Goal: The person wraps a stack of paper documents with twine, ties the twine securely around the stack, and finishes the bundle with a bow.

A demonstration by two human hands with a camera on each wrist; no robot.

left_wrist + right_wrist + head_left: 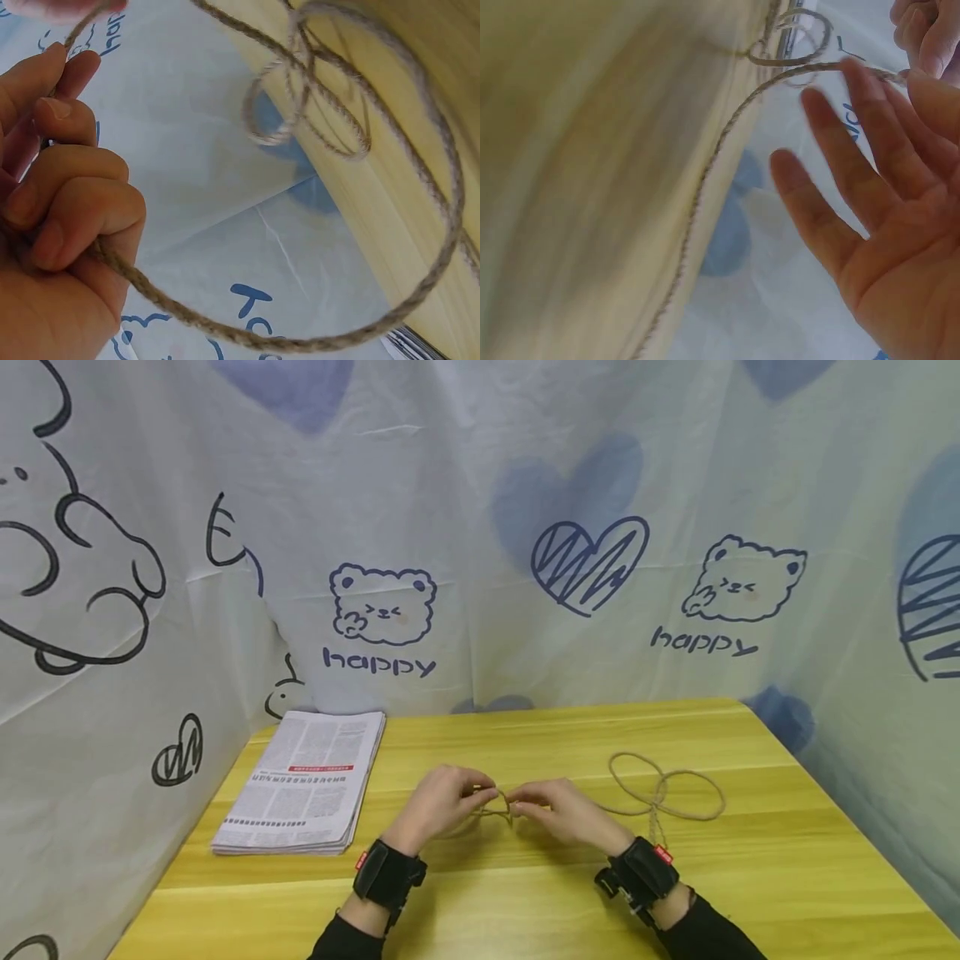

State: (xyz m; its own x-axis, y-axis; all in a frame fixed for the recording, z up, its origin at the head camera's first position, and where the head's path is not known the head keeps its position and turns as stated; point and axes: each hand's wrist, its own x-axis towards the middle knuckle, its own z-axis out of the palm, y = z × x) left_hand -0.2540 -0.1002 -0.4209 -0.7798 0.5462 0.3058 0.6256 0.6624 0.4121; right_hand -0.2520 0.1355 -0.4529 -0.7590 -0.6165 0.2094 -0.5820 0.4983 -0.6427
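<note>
A thin brown twine cord point(697, 818) runs between both hands and forms loose loops on the table at the right. In the head view, my left hand point(438, 806) holds one part of it just above the table. The left wrist view shows that hand's lower fingers curled round the cord point(300, 345), which hangs from them in a wide loop. Close by, my right hand point(566, 814) pinches the cord between thumb and forefinger. In the right wrist view, its other fingers point(829, 184) are spread, and the cord point(697, 202) trails past them. The exact crossing between the fingertips is partly hidden.
A stack of newspapers point(300, 785) lies at the left of the yellow wood-grain table point(525, 902). A printed cloth point(465, 493) hangs behind the table and along both sides. Black camera bands point(386, 877) sit on both wrists.
</note>
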